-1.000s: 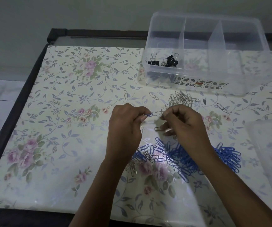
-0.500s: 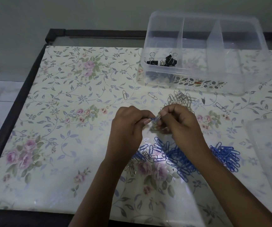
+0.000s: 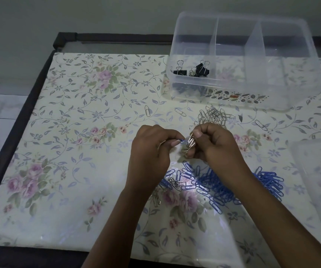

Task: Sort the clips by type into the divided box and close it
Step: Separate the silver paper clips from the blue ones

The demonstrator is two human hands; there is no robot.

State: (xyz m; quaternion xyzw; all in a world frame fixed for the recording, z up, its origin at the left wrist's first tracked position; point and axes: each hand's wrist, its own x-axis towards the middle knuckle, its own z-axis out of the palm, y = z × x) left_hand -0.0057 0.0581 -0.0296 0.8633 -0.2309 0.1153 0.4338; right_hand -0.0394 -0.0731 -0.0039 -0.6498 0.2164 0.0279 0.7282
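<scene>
Knuckles up, hands close together — left hand [image 3: 152,149] pinches a blue clip [image 3: 182,141], right hand [image 3: 213,146] curls its fingers round silver clips [image 3: 191,143].

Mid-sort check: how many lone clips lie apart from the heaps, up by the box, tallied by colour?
Silver lone clips: 3
Blue: 0
Total: 3

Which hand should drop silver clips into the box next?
Probably the right hand: it grips silver clips and is nearer the divided box; the left hand pinches a blue clip.
</scene>
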